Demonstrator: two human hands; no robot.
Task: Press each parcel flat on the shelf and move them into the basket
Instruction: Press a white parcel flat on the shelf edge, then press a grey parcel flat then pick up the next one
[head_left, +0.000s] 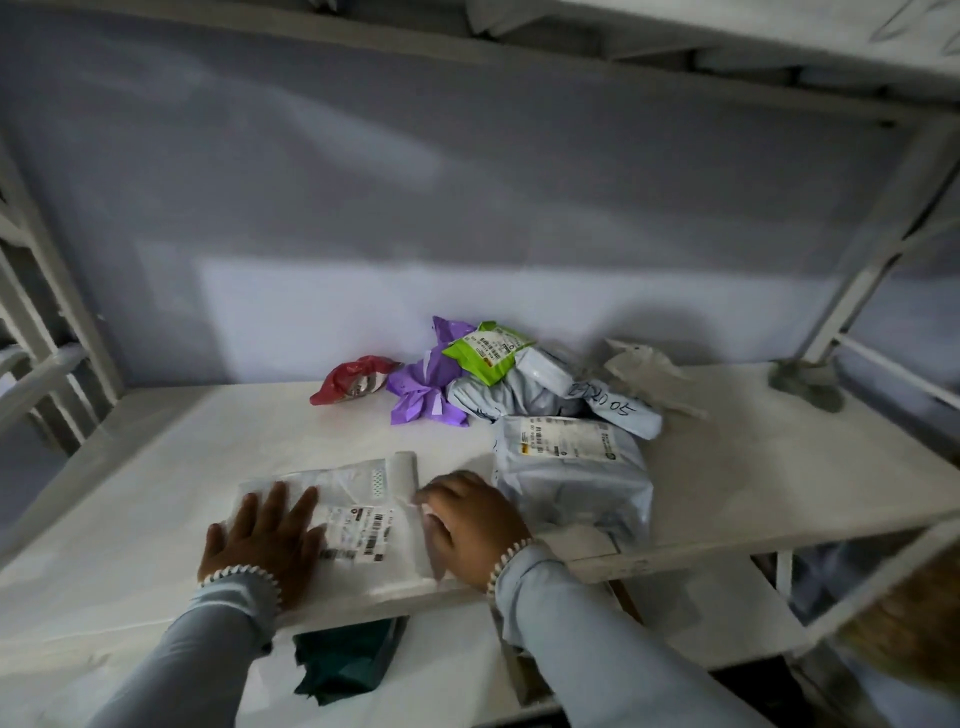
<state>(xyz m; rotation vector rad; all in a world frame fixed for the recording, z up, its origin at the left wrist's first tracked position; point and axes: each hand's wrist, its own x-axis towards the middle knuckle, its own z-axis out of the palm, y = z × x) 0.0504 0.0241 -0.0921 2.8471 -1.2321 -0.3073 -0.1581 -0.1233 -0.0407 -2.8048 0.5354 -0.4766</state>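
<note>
1. White plastic parcel (358, 512) flat at front edge of white shelf (208, 441).
2. Left hand (265, 540) pressed on it, fingers straight and spread.
3. Right hand (467, 519) at its right edge, fingers curled, pinching the film.
4. Pale blue parcel (576, 478) just beside; red parcel (353, 382), purple parcel (428, 387), green parcel (485, 351) heaped behind.

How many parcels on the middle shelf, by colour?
White/clear: 2, the white parcel under both hands and a crumpled white bag
Grey: 3, incl. big grey parcel
Purple parcel: 1
Green parcel: 1
Red parcel: 1
Total: 8
</note>
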